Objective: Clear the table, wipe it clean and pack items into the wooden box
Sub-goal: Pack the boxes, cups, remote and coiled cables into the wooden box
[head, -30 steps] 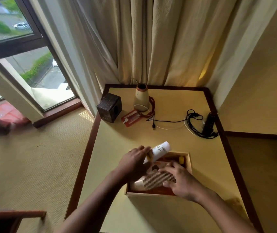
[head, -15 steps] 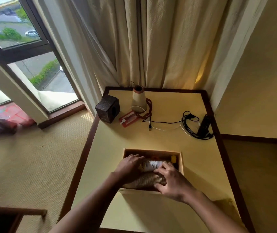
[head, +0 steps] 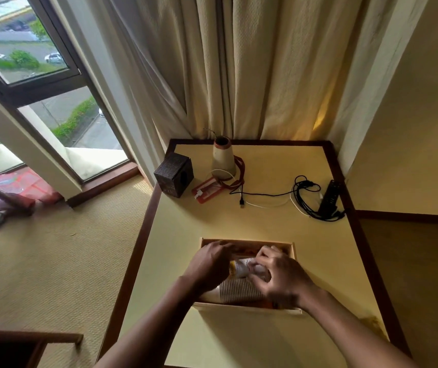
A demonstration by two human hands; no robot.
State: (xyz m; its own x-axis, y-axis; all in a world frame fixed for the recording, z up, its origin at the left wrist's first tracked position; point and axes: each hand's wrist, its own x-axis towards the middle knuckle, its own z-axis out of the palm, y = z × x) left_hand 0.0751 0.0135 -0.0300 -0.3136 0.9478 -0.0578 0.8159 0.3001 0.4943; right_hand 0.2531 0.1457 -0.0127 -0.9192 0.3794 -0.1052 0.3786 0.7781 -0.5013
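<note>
The light wooden box (head: pixel 247 309) stands open on the yellow table (head: pixel 239 227), near its front. Both my hands are inside it. My right hand (head: pixel 279 277) pinches the white tube (head: pixel 240 268) lying across the box. My left hand (head: pixel 209 264) rests at the tube's yellow-capped end, fingers curled; I cannot tell whether it grips the tube. Under the tube lies a ribbed beige bottle (head: pixel 236 292). Other contents are hidden by my hands.
At the table's back stand a dark carved cube box (head: pixel 174 176) and a cone-shaped vase (head: pixel 223 160), with a red lanyard card (head: pixel 207 191) beside it. A black USB cable (head: pixel 263 195), white cable and black remote (head: pixel 330 196) lie back right. Curtains hang behind.
The white tube went from raised over the box, in my left hand, down into it. My right hand moved from the ribbed bottle onto the tube. The camera tilted slightly.
</note>
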